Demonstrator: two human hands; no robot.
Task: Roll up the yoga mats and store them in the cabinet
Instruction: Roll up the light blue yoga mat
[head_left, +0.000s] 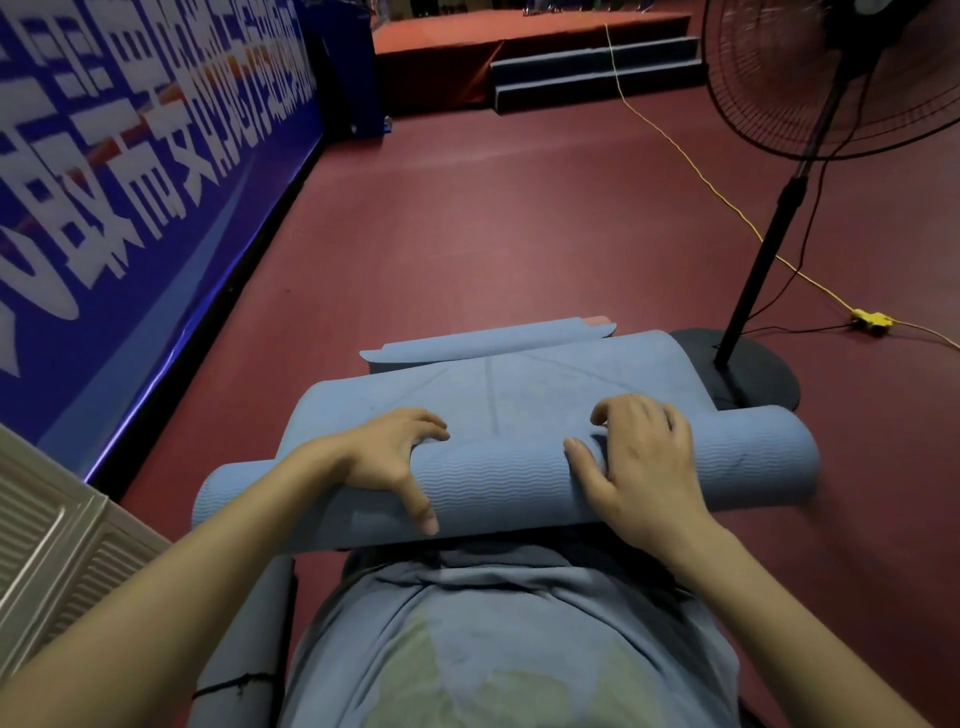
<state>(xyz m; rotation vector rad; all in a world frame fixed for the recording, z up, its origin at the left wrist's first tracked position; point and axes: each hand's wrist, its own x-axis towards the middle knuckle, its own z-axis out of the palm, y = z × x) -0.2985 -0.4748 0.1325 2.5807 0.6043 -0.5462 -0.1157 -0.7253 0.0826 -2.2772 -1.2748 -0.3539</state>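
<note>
On the red gym floor (493, 234), you're mid-roll.
Your left hand (395, 457) and right hand (639, 462) clasp the blue mat (519, 467), partly rolled; storing remains.

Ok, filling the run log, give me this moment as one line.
step: rolling | blue yoga mat: part rolled, rest flat on floor | left hand: grips roll | right hand: grips roll | cabinet: unseen

We reach both bare forearms forward and down. Our left hand (395, 457) curls its fingers and thumb in a grip, and our right hand (641, 462) does likewise, thumb stretched inward.
</note>
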